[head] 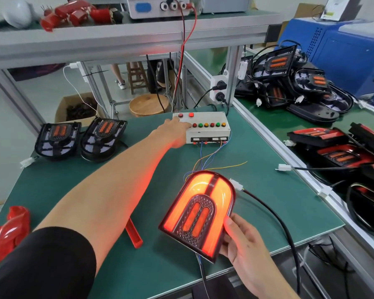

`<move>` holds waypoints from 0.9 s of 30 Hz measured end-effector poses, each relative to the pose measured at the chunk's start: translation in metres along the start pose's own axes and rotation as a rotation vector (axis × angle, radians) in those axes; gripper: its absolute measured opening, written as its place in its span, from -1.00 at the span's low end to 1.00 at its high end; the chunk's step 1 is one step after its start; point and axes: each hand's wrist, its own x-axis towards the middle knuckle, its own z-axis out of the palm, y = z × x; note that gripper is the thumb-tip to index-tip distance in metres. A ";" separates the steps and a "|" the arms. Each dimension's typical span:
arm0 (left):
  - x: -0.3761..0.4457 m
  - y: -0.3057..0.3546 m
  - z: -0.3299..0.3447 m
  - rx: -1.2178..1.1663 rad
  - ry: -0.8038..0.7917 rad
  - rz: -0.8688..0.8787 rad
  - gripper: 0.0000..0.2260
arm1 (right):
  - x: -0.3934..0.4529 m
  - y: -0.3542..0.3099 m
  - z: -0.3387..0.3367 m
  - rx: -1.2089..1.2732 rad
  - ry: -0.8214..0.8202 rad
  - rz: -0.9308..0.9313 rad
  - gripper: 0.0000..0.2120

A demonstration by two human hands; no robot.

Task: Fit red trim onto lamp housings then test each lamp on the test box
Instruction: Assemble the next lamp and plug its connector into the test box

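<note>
A lamp [200, 214] with red trim glows bright orange-red above the green mat [138, 190]. My right hand [242, 240] grips its lower right edge, thumb on the front. Thin coloured wires run from the lamp's connector up to the white test box [205, 131], which carries a row of red, green and yellow buttons. My left hand [175, 132] reaches across the mat and rests on the box's left side, fingers on top near the buttons. Two untrimmed black lamp housings [57, 137] [103, 137] lie at the mat's far left. Red trim pieces [7, 231] sit at the near left edge.
A red strip [134, 234] lies on the mat under my left forearm. Trimmed lamps [337, 152] and a pile of black housings [289, 83] crowd the right bench. A loose white connector [284, 167] lies there. A power strip [219, 89] hangs behind the box.
</note>
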 end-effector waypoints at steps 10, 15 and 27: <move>0.015 0.049 0.002 -0.146 0.056 0.234 -0.40 | -0.001 0.000 -0.001 -0.002 -0.021 -0.018 -0.64; 0.025 0.062 0.004 -0.088 0.028 0.207 -0.35 | -0.001 0.000 -0.001 0.012 0.000 -0.019 -0.68; 0.025 0.070 0.001 -0.232 -0.051 0.141 -0.34 | 0.001 0.001 -0.001 0.018 0.001 -0.023 -0.69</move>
